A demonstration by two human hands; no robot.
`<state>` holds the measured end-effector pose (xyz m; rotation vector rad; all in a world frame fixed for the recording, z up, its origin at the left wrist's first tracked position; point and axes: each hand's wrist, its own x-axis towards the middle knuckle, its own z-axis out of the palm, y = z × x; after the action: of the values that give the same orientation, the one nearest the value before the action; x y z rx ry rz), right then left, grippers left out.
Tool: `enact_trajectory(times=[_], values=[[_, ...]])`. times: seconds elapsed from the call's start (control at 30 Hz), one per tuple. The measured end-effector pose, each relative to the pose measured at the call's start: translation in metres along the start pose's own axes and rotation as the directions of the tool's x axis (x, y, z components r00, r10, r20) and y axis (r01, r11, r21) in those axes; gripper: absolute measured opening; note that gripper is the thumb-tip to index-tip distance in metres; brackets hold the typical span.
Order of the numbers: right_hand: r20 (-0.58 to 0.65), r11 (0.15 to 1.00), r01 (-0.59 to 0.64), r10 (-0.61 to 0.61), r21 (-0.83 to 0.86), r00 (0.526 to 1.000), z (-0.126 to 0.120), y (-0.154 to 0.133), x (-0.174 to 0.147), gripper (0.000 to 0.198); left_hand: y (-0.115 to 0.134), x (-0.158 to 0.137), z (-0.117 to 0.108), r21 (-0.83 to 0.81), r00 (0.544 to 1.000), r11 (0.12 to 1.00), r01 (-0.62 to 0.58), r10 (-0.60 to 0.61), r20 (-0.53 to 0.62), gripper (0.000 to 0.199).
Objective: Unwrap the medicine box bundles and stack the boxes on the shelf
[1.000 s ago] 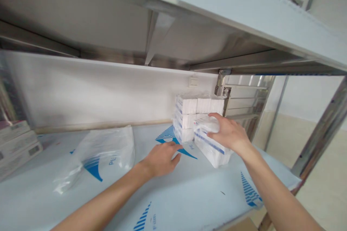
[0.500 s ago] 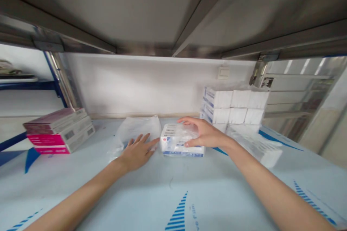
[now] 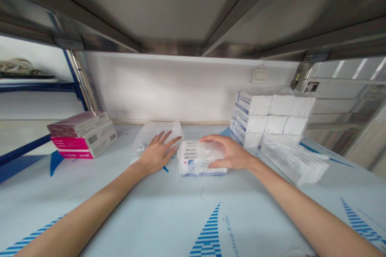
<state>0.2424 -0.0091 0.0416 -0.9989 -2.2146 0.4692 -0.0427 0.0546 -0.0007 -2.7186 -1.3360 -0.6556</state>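
**Two hands at a wrapped bundle of boxes on a steel shelf**

The right hand (image 3: 230, 154) lies over the wrapped bundle of small boxes (image 3: 199, 158), fingers curved across its top and far side, thumb along its near edge; the hand is partly closed and grips the bundle. The bundle rests flat on the shelf surface (image 3: 181, 217), about midway along it, its barcode-printed end facing left. The left hand (image 3: 157, 153) is spread flat, fingers extended and slightly fanned, palm down just left of the bundle; its fingertips lie on the edge of an empty clear plastic bag (image 3: 150, 134) and come close to the bundle's left end, though whether they touch it cannot be told. It grasps nothing.

Positions relative to the bundle: the plastic bag lies behind and to the left, crumpled against the shelf. Farther left, well apart, stands a stack of pink and grey cartons (image 3: 86, 134), flat on the shelf near the upright post. To the right and behind, a block of white boxes with blue stripes (image 3: 268, 118) stands against the back wall (image 3: 181, 88), wrapped in clear film. In front of that block, right of the bundle, a second long wrapped pack (image 3: 294, 160) lies on its side. The shelf surface carries a pale protective film with blue printed markings.
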Motion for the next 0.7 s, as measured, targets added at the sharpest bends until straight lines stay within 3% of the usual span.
enact_trajectory(times=[0.1,0.17,0.27,0.4,0.7], values=[[-0.003,1.0,0.013,-0.013,0.014,1.0,0.002,0.0,-0.005,0.069,0.024,-0.005,-0.012,-0.203,0.974,0.975,-0.088,0.041,-0.223,0.048],[-0.007,0.999,0.015,-0.015,0.037,1.0,0.002,-0.001,-0.007,0.07,0.044,-0.01,-0.02,-0.345,0.954,0.926,-0.152,0.047,-0.295,0.045],[-0.024,0.995,0.009,-0.007,0.102,1.0,0.003,-0.005,-0.009,0.054,0.07,-0.018,-0.026,-0.429,0.939,0.851,-0.302,0.188,-0.287,0.038],[-0.067,0.988,-0.012,0.022,0.152,0.998,0.005,-0.004,-0.008,0.035,0.08,-0.024,-0.021,-0.362,0.891,0.816,-0.451,0.389,-0.233,0.034],[-0.042,0.988,-0.071,0.078,0.14,0.996,0.001,0.008,-0.01,0.039,0.074,-0.022,-0.014,-0.366,0.939,0.868,-0.336,0.28,-0.198,0.033]])
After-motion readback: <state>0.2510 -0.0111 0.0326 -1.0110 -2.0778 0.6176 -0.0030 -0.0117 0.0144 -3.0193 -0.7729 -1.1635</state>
